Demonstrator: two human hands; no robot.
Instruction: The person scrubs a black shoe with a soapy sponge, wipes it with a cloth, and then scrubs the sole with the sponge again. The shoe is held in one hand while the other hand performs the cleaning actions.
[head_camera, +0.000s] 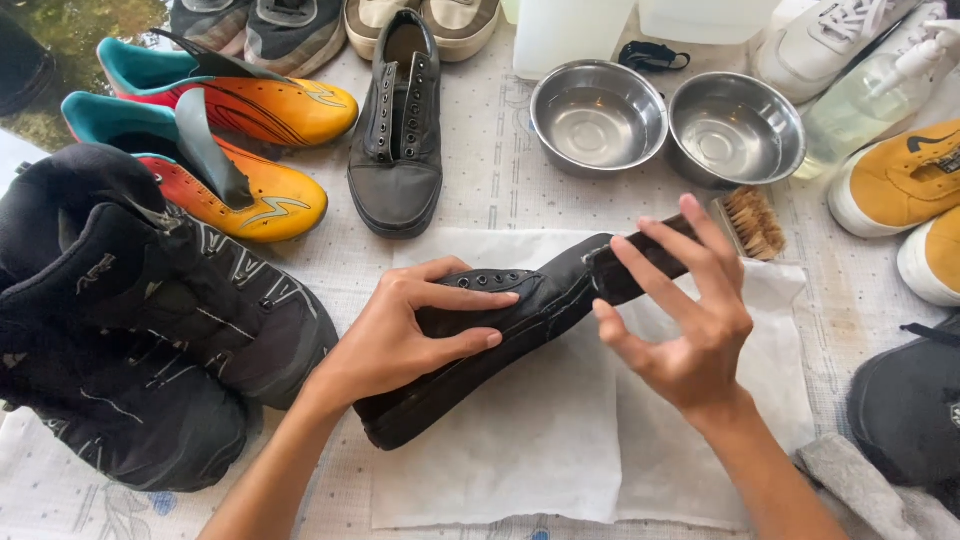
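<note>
Work surface: a table covered by a pale patterned cloth (500, 170), crowded with footwear. A white towel (520, 440) is spread at the centre of it.

On the towel lies a black lace-less sneaker (500, 330), tipped on its side, toe toward the lower left, heel toward the upper right. The left hand (410, 325) is closed over the forepart of this shoe, fingers laid across the eyelet row, thumb below on the side panel. The right hand (680, 320) sits at the heel end: fingers spread and extended, their tips touching the collar, not gripping tightly. The two hands are apart, one at each end of the shoe.

Surroundings. Beyond the towel, a matching black sneaker (398, 130) stands upright, also without laces. To its left, two orange-and-yellow football boots (250, 150) with teal linings. At far left, a pair of bulky black boots (140, 320). At the top centre, two empty steel bowls (665, 120) stand side by side, touching. A bristle brush (752, 222) lies just beyond the right fingers, at the towel's edge. A clear spray bottle (870, 95) lies at the upper right, beside a white sneaker (830, 40). Yellow sneakers (905, 185) with white soles occupy the right edge; a dark shoe (905, 410) and a grey cloth (860, 490) are at the lower right.
</note>
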